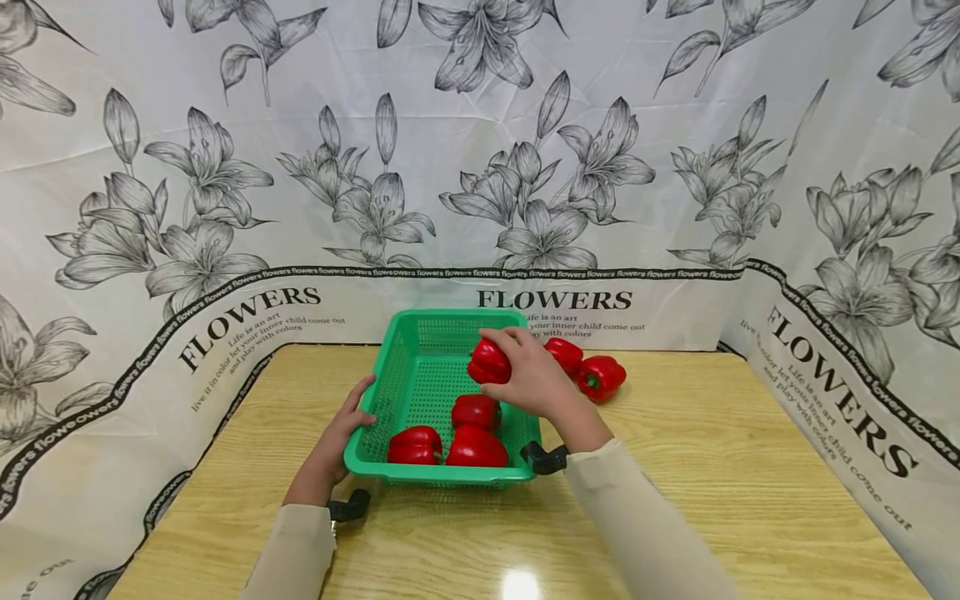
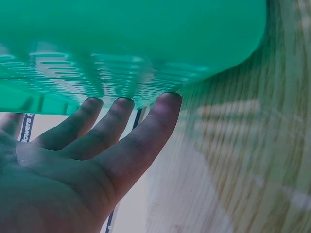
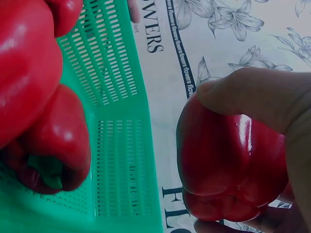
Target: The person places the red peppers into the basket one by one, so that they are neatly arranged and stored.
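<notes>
At the center of the head view we see a green plastic basket (image 1: 431,379), three red bell peppers (image 1: 477,448) lying toward its lower end. The right hand (image 1: 531,379) grasps a fourth bell pepper (image 1: 489,362) over the basket's right side, and the left hand (image 1: 337,433) grips the left rim (thumb on top, fingertips against the outer wall). Two more peppers (image 1: 606,373) sit on the wood-grain table (image 1: 720,467), just right of the basket. Across the upper frame we have floral cloth (image 1: 420,125), lettered FLOWERS.
</notes>
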The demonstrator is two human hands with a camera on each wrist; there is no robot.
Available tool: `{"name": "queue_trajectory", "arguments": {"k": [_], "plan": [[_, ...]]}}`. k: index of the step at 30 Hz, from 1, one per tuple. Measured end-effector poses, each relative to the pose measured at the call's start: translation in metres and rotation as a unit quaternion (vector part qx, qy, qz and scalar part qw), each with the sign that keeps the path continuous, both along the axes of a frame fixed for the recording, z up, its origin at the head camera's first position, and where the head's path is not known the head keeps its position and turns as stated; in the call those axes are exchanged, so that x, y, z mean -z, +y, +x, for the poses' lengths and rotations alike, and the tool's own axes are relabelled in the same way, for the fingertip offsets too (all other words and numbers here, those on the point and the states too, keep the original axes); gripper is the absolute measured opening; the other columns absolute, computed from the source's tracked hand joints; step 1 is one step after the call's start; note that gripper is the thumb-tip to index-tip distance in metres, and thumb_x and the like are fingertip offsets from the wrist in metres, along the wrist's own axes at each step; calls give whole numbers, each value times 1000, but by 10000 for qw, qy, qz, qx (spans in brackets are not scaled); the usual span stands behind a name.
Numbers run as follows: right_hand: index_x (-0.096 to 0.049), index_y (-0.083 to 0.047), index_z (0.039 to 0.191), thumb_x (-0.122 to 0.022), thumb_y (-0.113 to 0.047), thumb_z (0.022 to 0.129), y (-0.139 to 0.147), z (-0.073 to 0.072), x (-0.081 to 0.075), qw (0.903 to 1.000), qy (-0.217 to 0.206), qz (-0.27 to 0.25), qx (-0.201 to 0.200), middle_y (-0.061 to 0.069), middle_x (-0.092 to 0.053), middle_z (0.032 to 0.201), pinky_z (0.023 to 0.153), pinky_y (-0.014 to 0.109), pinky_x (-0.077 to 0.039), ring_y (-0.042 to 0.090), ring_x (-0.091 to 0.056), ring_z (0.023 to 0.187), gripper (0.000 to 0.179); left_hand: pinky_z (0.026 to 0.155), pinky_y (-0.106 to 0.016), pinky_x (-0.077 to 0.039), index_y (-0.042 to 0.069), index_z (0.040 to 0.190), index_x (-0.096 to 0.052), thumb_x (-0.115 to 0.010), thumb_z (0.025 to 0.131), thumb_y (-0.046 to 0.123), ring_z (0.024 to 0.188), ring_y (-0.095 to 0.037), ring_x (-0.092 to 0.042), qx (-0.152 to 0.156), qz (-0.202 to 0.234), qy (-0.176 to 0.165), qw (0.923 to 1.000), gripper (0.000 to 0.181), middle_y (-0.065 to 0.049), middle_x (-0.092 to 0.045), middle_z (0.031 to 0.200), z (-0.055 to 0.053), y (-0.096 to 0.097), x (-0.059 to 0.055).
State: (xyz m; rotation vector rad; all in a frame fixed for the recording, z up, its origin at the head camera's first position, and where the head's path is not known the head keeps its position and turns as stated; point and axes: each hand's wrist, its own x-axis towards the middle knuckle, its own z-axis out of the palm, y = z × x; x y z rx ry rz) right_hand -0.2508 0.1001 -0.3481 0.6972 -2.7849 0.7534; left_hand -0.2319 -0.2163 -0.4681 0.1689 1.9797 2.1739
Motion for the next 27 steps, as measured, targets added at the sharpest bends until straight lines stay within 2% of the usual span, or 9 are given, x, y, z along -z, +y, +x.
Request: {"name": "queue_trajectory", "arguments": {"k": [11,27], "plan": [[-42,-30,146,-76,-36,77,-16,-8,5,10000,48,2,-49,9,-44,140,79,43,-54,28,-61,103,77,93,-40,-44,34,155,-14,-39,90,8,135,-43,-29,13,4,17,10000,74,-13,-10,159,0,0,-1],[-41,-33,146,-76,-37,77,-31,-21,19,9999,-84,92,-93,7,-44,142,83,46,-52,29,-58,111,77,92,-39,-44,34,155,-14,-39,90,7,134,-42,-31,26,3,9,10000,74,-13,-11,159,1,1,-2]]}}
